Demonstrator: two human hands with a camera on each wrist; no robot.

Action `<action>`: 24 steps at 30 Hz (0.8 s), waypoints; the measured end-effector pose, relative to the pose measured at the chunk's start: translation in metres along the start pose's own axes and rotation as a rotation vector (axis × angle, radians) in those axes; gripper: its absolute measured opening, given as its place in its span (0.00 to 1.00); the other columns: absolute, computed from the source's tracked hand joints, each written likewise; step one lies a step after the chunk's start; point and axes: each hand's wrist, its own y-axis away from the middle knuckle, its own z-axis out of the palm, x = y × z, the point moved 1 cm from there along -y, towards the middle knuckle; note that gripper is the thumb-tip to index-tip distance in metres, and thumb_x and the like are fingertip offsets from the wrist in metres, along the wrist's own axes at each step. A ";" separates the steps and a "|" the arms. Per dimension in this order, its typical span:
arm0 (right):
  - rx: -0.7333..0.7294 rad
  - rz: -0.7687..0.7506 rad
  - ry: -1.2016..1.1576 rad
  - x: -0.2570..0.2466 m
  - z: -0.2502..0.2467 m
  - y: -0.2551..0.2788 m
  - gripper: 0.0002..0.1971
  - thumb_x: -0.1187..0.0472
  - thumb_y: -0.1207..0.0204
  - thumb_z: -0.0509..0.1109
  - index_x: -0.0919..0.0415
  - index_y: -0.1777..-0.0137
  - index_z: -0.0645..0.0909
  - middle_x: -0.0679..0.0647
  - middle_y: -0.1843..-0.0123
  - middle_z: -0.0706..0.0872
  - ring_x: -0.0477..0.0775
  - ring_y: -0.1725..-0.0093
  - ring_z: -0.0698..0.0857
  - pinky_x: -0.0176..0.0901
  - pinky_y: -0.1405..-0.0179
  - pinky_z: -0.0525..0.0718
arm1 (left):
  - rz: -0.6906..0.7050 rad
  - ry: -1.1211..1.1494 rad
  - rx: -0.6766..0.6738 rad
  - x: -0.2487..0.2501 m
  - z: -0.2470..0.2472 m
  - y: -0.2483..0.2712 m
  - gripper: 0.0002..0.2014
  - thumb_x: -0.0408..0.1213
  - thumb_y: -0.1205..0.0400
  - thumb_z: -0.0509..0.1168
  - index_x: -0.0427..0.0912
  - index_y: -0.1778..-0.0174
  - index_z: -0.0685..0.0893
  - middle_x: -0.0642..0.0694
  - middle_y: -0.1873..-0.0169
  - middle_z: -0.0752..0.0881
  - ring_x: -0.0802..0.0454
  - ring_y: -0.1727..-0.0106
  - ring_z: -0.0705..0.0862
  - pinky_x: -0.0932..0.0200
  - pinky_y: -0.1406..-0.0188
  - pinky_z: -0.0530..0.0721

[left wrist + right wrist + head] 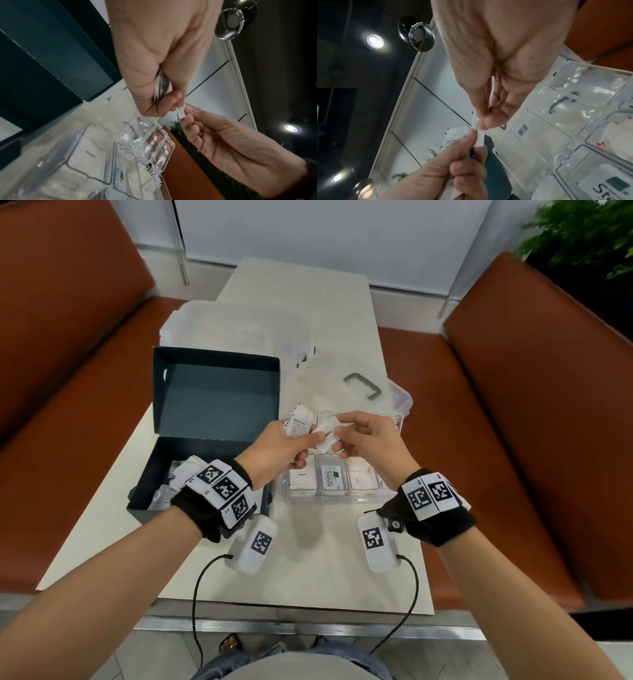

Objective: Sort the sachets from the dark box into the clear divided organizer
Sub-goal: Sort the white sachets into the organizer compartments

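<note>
The person is holding both hands up over the organizer [346, 498], which is sitting by the right edge of the bench [308, 559]. The left hand [281, 450] is gripping a little bunch of sachets [299, 424], so it is working like a holder while the sorting goes on. The right hand [370, 440] is pinching one white sachet [327, 436] with its thumb and fingers [489, 121]. The left thumb and a finger are touching that same sachet too, so it is being passed from one hand to the other. I think the right hand is taking it because that hand is closer to the organizer.

The hands are meeting above the far row of little rooms. That way the sachet only has to go down a short way. I cannot read its label well, so I cannot tell which room it belongs in.

The near row is already holding sachets, one kind in each room. One says Stevia [331, 479] and the one to its left says Sugar [303, 479]. Keeping each kind apart is the whole point of the job.

The dark box [191, 474] is sitting open by the left edge of the bench, just beside the organizer, with its lid [215, 395] standing up behind it. More sachets are lying inside it, so I think a good part of the job is left. The clear cover [370, 392] with a grey handle is lying behind the organizer, out of the way of the hands.
</note>
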 end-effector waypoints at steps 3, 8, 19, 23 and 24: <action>0.050 0.054 -0.105 0.004 0.001 0.002 0.08 0.72 0.24 0.71 0.69 0.46 0.80 0.60 0.65 0.86 0.52 0.66 0.86 0.38 0.67 0.85 | 0.008 0.082 0.060 -0.002 0.002 -0.003 0.11 0.31 0.18 0.69 0.32 0.41 0.82 0.48 0.68 0.80 0.58 0.74 0.72 0.66 0.74 0.77; 0.099 0.100 -0.129 0.008 -0.002 -0.002 0.01 0.71 0.24 0.72 0.67 0.54 0.82 0.55 0.67 0.84 0.49 0.69 0.83 0.36 0.70 0.82 | 0.019 0.002 0.050 -0.010 0.006 -0.004 0.06 0.32 0.19 0.70 0.35 0.49 0.85 0.45 0.66 0.84 0.59 0.76 0.73 0.66 0.73 0.78; 0.252 0.248 0.440 0.049 -0.105 -0.017 0.16 0.71 0.26 0.68 0.56 0.41 0.82 0.59 0.61 0.88 0.51 0.65 0.86 0.48 0.56 0.90 | 0.020 -0.072 0.012 -0.014 0.013 -0.013 0.03 0.29 0.19 0.67 0.38 0.57 0.84 0.46 0.66 0.85 0.58 0.76 0.74 0.63 0.74 0.77; 0.227 0.184 0.563 0.058 -0.114 -0.008 0.07 0.69 0.25 0.67 0.60 0.54 0.85 0.57 0.65 0.89 0.53 0.66 0.89 0.46 0.61 0.91 | 0.025 -0.094 -0.024 -0.014 0.025 -0.020 0.05 0.30 0.18 0.67 0.40 0.59 0.84 0.45 0.65 0.86 0.59 0.77 0.75 0.64 0.74 0.79; 0.224 0.164 0.570 0.060 -0.114 -0.007 0.06 0.69 0.25 0.68 0.61 0.57 0.86 0.57 0.65 0.90 0.52 0.66 0.90 0.43 0.63 0.91 | 0.025 -0.100 -0.028 -0.015 0.028 -0.021 0.05 0.30 0.18 0.67 0.41 0.59 0.84 0.45 0.65 0.86 0.59 0.77 0.75 0.64 0.73 0.79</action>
